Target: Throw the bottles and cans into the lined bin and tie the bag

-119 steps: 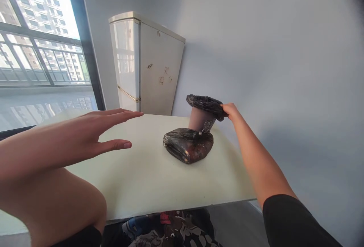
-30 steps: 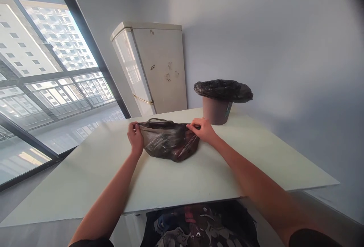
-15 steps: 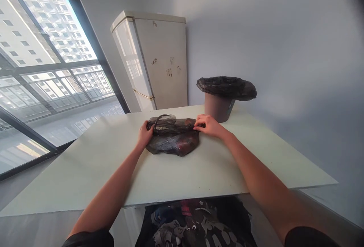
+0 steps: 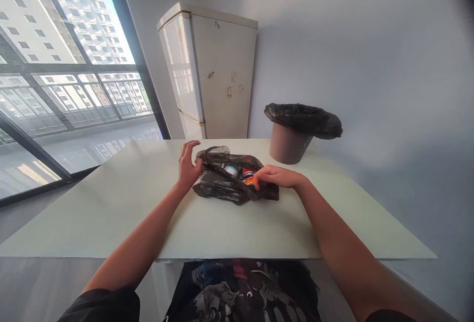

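Observation:
A thin black plastic bag (image 4: 222, 186) lies on the table in front of me, its mouth spread apart. Inside show an orange can (image 4: 249, 181), a red can (image 4: 247, 160) and a pale round can top with a teal rim (image 4: 231, 171). My left hand (image 4: 188, 168) is at the bag's left end, fingers apart and raised, the thumb close to the plastic. At the right of the mouth, my right hand (image 4: 276, 176) has its fingers curled down on the bag's edge, beside the orange can. Its fingertips are partly hidden.
A brownish bin (image 4: 289, 146) with a black liner (image 4: 301, 118) folded over its rim stands at the table's back right. Behind the pale table (image 4: 240, 235) is a white fridge (image 4: 225, 75). Large windows (image 4: 74, 90) fill the left side.
The bag's mouth has opened wider, uncovering the cans. My left hand has let go and spread its fingers. My right hand has come down and nearer at the bag's right side.

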The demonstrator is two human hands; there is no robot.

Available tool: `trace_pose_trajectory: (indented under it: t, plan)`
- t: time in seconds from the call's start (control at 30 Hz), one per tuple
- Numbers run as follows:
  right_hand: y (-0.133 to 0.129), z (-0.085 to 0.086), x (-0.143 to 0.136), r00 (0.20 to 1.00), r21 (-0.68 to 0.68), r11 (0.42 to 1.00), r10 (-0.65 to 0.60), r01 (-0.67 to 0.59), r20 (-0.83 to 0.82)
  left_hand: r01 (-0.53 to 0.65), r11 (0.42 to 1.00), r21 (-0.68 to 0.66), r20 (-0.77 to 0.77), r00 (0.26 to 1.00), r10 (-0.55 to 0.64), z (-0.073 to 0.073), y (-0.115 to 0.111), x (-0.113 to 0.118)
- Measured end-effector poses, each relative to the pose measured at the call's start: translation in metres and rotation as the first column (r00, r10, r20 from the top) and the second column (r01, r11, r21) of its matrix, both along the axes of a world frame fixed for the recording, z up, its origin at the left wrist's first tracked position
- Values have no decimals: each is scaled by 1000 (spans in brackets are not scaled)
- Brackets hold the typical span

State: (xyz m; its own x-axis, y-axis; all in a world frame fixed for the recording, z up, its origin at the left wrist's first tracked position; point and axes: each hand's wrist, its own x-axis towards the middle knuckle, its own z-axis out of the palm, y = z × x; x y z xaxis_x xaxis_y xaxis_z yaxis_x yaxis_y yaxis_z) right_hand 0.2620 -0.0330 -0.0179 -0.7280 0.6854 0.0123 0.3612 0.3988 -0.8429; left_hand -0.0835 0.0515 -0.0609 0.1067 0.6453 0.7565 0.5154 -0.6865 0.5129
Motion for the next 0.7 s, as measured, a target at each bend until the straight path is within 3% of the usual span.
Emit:
trace_pose_trajectory:
  t: [0.07, 0.13, 0.2, 0.27, 0.37, 0.5, 0.6, 0.7]
  plan:
    - [2, -2, -2, 991, 7, 991, -135, 135, 10, 223, 975, -10, -150, 963, -222, 10, -11, 1]
    - [6, -6, -1, 965, 73, 966, -252, 246, 77, 312, 938, -153, -320, 882, -346, 12, -16, 3]
    - [10, -11, 3, 912, 191, 918, -378, 347, 159, 267, 931, -249, -449, 820, -355, 8, -17, 6]
    - [14, -15, 8, 841, 303, 857, -490, 418, 227, 238, 937, -255, -530, 776, -341, 3, -17, 10]
    - [13, -19, 13, 809, 362, 851, -496, 381, 314, 261, 938, -229, -564, 750, -346, -1, -16, 12]
    - [11, -28, 12, 763, 409, 852, -493, 326, 418, 231, 950, -212, -542, 780, -311, -3, -15, 13]
    - [13, -35, 5, 687, 459, 808, -570, 370, 451, 223, 963, -150, -486, 832, -268, -6, -14, 16]
    - [17, -38, -5, 699, 547, 725, -642, 419, 315, 311, 949, -55, -413, 858, -305, -8, -12, 20]
